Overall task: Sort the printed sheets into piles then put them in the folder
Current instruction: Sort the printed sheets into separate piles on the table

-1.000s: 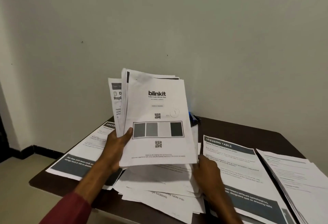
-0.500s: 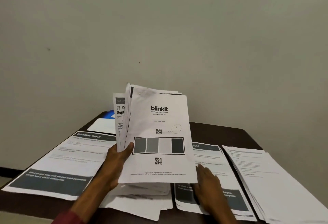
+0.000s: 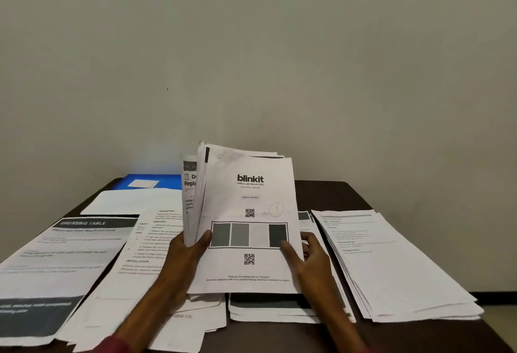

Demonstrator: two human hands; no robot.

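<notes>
**Fanned sheaf (image 3: pixel 249 201) held upright**

The left hand (image 3: pixel 186 257) grips the thin white printed sheets over the dark table (image 3: pixel 335 193). The right hand (image 3: pixel 310 254) pinches their right edge, thumb in front. The flat blue folder (image 3: pixel 167 180) lies far left.

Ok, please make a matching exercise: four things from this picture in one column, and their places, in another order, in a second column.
1. blinkit sheet
2. blue folder
3. DRESSING TABLE sheet
4. text-only pile

A. far left corner of the table
B. flat, near left
C. flat, right side
D. held upright, centre

Pairs: 1-D, 2-A, 3-B, 4-C
</notes>
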